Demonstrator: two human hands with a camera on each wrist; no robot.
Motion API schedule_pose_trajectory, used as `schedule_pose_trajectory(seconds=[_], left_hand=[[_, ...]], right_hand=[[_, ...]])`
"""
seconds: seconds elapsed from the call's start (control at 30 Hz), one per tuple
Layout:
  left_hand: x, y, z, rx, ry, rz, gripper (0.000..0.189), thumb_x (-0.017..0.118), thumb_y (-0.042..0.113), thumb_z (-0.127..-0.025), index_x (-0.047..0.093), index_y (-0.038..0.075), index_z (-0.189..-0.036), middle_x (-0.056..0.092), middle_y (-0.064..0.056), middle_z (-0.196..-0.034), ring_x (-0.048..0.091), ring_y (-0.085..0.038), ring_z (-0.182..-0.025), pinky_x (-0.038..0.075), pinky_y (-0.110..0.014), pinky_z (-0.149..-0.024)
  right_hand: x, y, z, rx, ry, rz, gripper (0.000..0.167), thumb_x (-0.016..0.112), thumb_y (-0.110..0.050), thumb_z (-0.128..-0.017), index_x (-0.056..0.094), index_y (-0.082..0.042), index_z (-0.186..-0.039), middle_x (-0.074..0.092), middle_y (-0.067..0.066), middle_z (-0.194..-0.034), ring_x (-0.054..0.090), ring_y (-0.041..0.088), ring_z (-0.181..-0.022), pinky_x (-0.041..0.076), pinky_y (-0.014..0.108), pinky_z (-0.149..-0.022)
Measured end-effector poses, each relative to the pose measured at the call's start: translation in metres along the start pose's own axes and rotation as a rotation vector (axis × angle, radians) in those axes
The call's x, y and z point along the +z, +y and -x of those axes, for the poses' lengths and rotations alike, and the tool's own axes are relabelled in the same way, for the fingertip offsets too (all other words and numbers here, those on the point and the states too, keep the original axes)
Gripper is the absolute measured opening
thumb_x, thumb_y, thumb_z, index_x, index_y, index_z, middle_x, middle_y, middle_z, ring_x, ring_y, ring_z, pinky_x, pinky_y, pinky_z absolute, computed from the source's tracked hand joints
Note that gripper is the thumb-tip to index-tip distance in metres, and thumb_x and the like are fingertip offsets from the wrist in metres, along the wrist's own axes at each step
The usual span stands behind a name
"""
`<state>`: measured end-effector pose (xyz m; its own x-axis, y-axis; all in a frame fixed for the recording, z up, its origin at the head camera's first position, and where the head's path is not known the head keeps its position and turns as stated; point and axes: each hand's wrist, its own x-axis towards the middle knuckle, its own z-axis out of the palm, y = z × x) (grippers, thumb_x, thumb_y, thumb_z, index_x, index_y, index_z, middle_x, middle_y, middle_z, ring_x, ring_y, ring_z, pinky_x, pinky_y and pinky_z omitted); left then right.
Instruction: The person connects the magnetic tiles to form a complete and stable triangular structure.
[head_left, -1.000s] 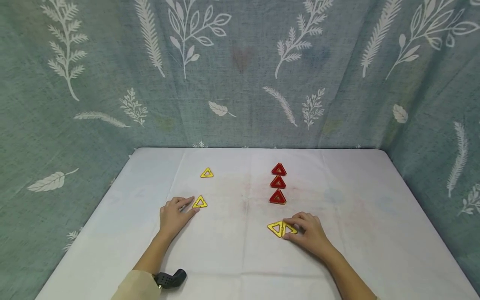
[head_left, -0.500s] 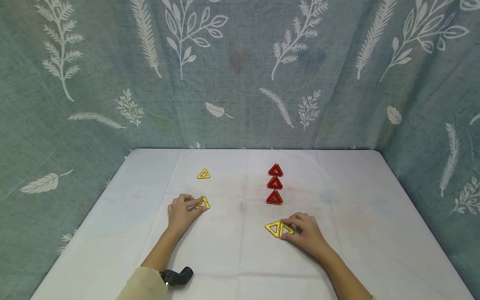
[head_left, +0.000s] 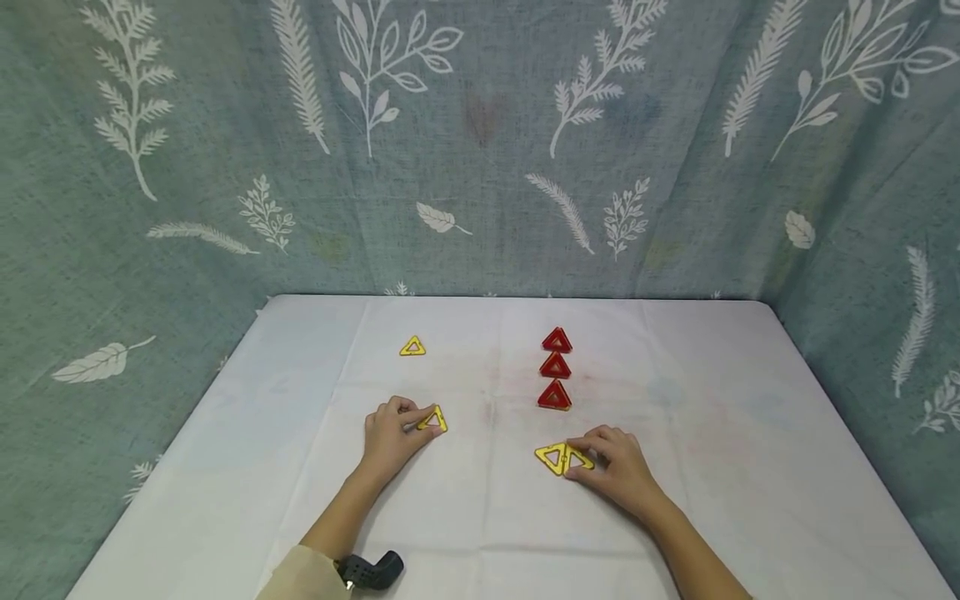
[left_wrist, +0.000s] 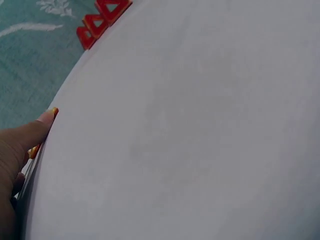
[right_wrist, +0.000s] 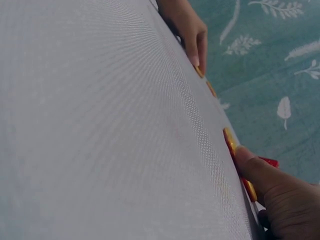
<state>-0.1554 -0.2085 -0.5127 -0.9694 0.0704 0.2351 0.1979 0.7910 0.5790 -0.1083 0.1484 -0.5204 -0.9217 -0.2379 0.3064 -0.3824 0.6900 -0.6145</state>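
Observation:
In the head view my left hand (head_left: 390, 437) pinches a yellow triangular magnetic tile (head_left: 443, 420) between thumb and index finger, low at the table's left-centre. My right hand (head_left: 618, 468) grips the right one of two yellow triangular tiles (head_left: 542, 454) that lie side by side with their edges touching. A gap of bare cloth separates the two hands. Behind the left hand lies another yellow triangular tile (head_left: 413, 353). The left wrist view shows the thumb (left_wrist: 37, 131) on a tile edge; in the right wrist view the thumb (right_wrist: 250, 161) presses on the yellow tiles (right_wrist: 250, 191).
Beyond the right hand, several red triangular tiles (head_left: 555, 387) stand in a front-to-back row, seemingly stacked. White cloth (head_left: 480, 517) covers the table. A patterned green curtain (head_left: 480, 167) hangs behind and at both sides. A black device (head_left: 372, 572) is strapped to the left wrist.
My left hand has taken hold of the nearer left yellow tile and moved it right and slightly toward me. The right hand stays on its pair of tiles.

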Motion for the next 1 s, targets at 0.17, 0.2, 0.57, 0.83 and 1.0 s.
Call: schedule_pose_trajectory(seconds=[0.17,0.2,0.57,0.83,1.0], left_hand=[[0.005,0.008,0.004,0.024,0.014,0.011,0.041,0.080,0.034,-0.072,0.073,0.016,-0.108,0.054,-0.002,-0.096,0.047,-0.021,-0.088,0.027,-0.047,-0.089],[0.006,0.010,0.005,0.025,0.014,0.017,0.041,0.080,0.034,-0.072,0.073,0.016,-0.107,0.054,-0.002,-0.096,0.047,-0.020,-0.087,0.027,-0.047,-0.089],[0.016,0.027,0.019,0.053,0.013,0.039,0.039,0.083,0.032,-0.069,0.074,0.016,-0.104,0.054,0.002,-0.092,0.045,-0.016,-0.083,0.028,-0.045,-0.088],[0.025,0.043,0.026,0.071,0.021,0.057,0.039,0.083,0.035,-0.068,0.075,0.015,-0.101,0.054,0.004,-0.090,0.045,-0.014,-0.082,0.028,-0.044,-0.087],[0.031,0.053,0.030,0.090,0.035,0.065,0.041,0.084,0.037,-0.066,0.076,0.014,-0.098,0.053,0.005,-0.088,0.044,-0.013,-0.080,0.028,-0.043,-0.085]], right_hand=[[0.000,0.001,0.000,-0.022,0.020,0.004,0.039,0.084,-0.033,-0.068,0.074,-0.020,-0.103,0.059,-0.011,-0.090,0.046,0.005,-0.082,0.033,0.031,-0.074],[0.000,0.001,0.000,-0.027,0.024,0.002,0.039,0.084,-0.033,-0.067,0.074,-0.020,-0.103,0.059,-0.011,-0.090,0.046,0.005,-0.081,0.033,0.031,-0.074],[0.001,-0.001,0.001,-0.040,0.038,-0.018,0.039,0.084,-0.032,-0.066,0.074,-0.019,-0.102,0.059,-0.011,-0.089,0.044,0.003,-0.079,0.032,0.029,-0.073],[-0.001,-0.003,0.001,-0.064,0.056,-0.003,0.039,0.085,-0.031,-0.066,0.074,-0.017,-0.101,0.060,-0.009,-0.089,0.045,0.004,-0.080,0.032,0.030,-0.072],[0.000,-0.003,0.001,-0.056,0.048,-0.001,0.040,0.084,-0.034,-0.067,0.074,-0.017,-0.102,0.059,-0.009,-0.089,0.045,0.004,-0.080,0.032,0.030,-0.073]])
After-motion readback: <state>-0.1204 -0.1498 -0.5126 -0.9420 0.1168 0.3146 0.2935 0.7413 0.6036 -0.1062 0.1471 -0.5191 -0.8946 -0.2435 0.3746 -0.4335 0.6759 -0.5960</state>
